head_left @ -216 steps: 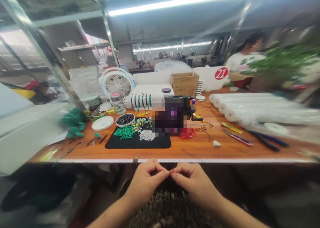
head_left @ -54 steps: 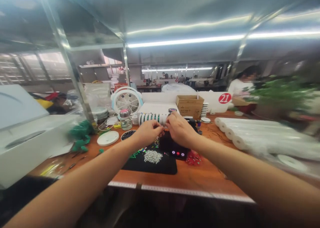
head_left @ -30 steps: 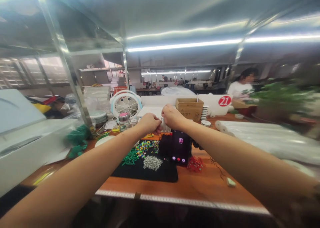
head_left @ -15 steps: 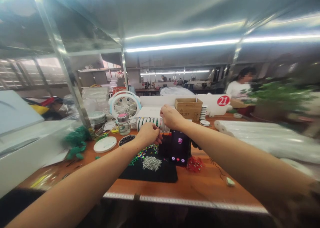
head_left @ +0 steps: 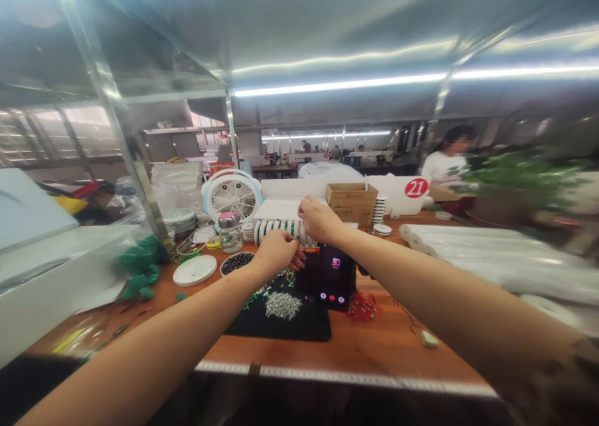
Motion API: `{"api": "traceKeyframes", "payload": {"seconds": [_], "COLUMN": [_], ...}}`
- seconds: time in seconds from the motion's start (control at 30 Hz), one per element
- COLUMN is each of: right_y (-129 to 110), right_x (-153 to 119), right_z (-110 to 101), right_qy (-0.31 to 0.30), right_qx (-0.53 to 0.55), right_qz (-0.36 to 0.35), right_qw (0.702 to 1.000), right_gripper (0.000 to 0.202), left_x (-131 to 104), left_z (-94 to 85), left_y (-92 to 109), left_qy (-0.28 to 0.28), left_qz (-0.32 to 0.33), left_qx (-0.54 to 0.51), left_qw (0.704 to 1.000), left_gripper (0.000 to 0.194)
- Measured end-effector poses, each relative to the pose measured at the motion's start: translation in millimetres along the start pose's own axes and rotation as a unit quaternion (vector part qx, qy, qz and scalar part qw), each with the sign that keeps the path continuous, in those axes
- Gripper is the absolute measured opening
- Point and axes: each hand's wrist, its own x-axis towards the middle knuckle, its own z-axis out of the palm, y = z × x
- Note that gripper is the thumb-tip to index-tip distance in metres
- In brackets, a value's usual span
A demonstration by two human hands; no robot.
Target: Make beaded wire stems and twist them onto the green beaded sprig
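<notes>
Table (head_left: 374, 351): orange-brown, wood look; edge strip (head_left: 327, 375) white with small dark marks. Mat (head_left: 304, 329) plain black. Small pieces on it: silvery grey pile (head_left: 283, 305), multicolour beads (head_left: 286, 281) in yellow, blue, green, white. Red pile (head_left: 364, 306) has pale flecks. Spools (head_left: 262, 227) white, green between rims. Phone (head_left: 336, 279) black, pink-purple icon, red button between two pale ones. Fan (head_left: 233, 198) white, light blue trim. Jar (head_left: 229, 240) clear, lid pink and silver. Box (head_left: 350, 206) brown. Sign (head_left: 416, 188): white "21" on red circle. Plant (head_left: 524, 176) green.
</notes>
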Motion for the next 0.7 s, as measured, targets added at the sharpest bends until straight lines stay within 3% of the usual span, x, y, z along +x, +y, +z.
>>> {"api": "traceKeyframes", "payload": {"seconds": [0.7], "right_y": [1.4], "right_x": [1.2], "right_z": [1.9], "right_qy": [0.003], "right_qx": [0.007], "right_qz": [0.004], "right_qw": [1.0], "right_gripper": [0.016], "left_x": [2.1], "left_z": [3.9], "left_y": [-1.1], "left_qy": [-0.011], "left_qz": [0.001], "left_qx": [-0.023], "left_qw": [1.0], "left_gripper": [0.018]}}
